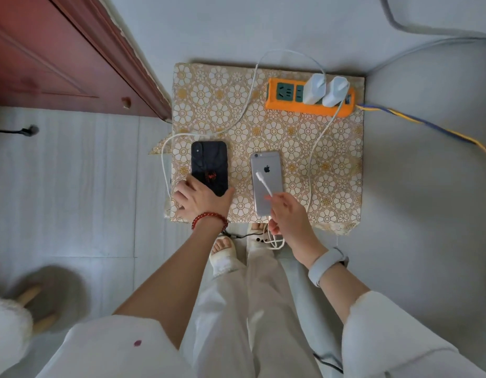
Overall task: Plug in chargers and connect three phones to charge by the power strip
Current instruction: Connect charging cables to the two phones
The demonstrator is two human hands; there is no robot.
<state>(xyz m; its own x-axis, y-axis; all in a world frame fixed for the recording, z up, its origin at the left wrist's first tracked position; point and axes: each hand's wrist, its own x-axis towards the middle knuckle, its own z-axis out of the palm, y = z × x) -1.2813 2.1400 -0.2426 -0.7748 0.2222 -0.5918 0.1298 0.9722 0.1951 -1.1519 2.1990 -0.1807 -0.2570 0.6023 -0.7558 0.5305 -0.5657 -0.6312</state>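
An orange power strip (291,105) lies at the far right of a small table with a flower-patterned cloth (263,126). Two white chargers (315,88) (335,91) are plugged into it, each with a white cable. A black phone (209,165) lies face down at the near left; my left hand (201,199) rests on its near end, and one white cable (165,159) loops toward it. A silver phone (266,178) lies face down beside it. My right hand (287,216) pinches the second white cable, its plug tip (259,176) hovering over the silver phone.
A red-brown door (59,58) stands at the left. The strip's blue-and-yellow cord (427,126) runs off right along the floor. Grey cables (427,31) lie at the back right. My slippered feet (222,252) are at the table's near edge, with slack cable (274,241) there.
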